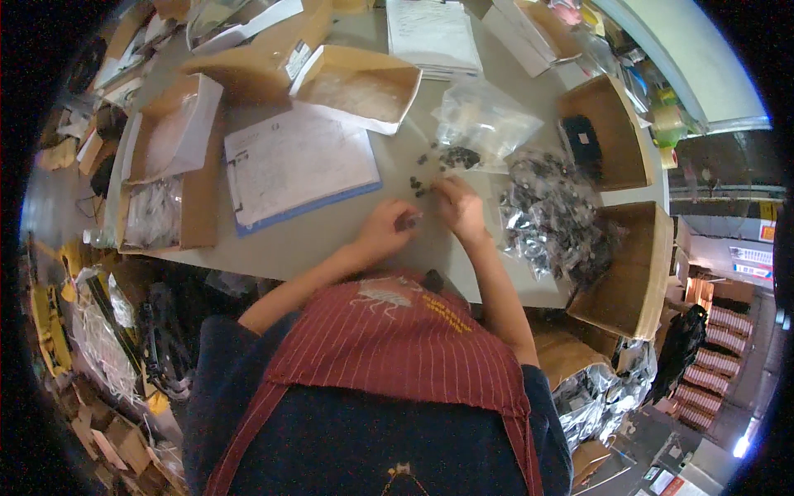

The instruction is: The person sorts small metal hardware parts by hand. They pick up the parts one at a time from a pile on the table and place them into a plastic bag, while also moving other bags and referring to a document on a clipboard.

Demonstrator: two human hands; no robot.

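Presently my left hand (385,231) grasps a dark piece (404,221); for my right hand (461,211), I cannot tell. Many bags (546,217) seem filled; loose black parts (415,183) remain.

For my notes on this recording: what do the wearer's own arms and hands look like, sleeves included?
The left hand and right hand are both bare. The forearms are uncovered below the short, dark navy sleeves of a shirt, worn under a maroon apron with thin pale stripes.
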